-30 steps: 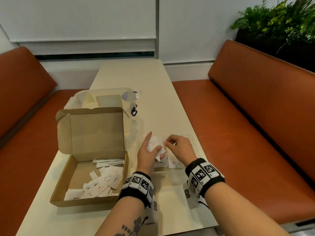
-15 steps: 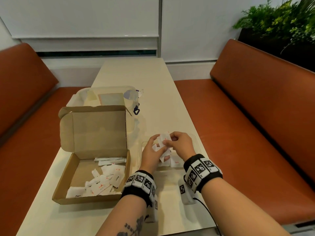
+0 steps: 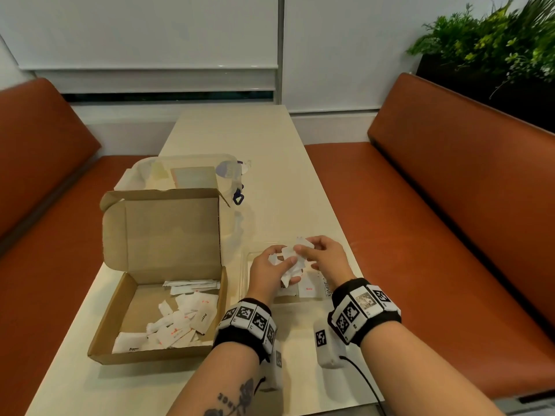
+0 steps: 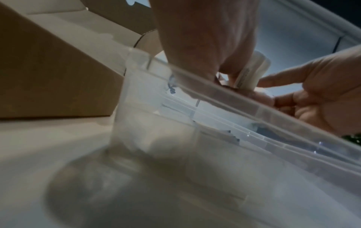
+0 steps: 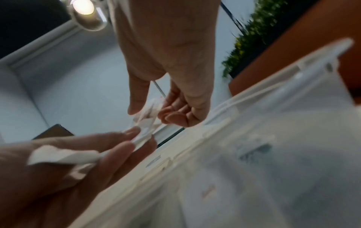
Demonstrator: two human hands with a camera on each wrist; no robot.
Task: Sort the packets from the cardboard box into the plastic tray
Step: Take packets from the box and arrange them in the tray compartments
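Presently, nearest the table's [image 3: 279,175] front edge, the left hand [image 3: 270,273] grips a bunch of white packets [image 3: 289,265] above the clear plastic tray [image 3: 244,265], which sits by the right edge. The right hand [image 3: 326,258] pinches one packet from that bunch. Beside them, toward the left edge, the open cardboard box [image 3: 162,283] holds many more packets. Some already lie in the tray, one marked "Salt". Step judged: separating a single packet for placing. Next move calls for reading its label and dropping it in the matching section. Farther back stands a clear lidded container [image 3: 183,172].
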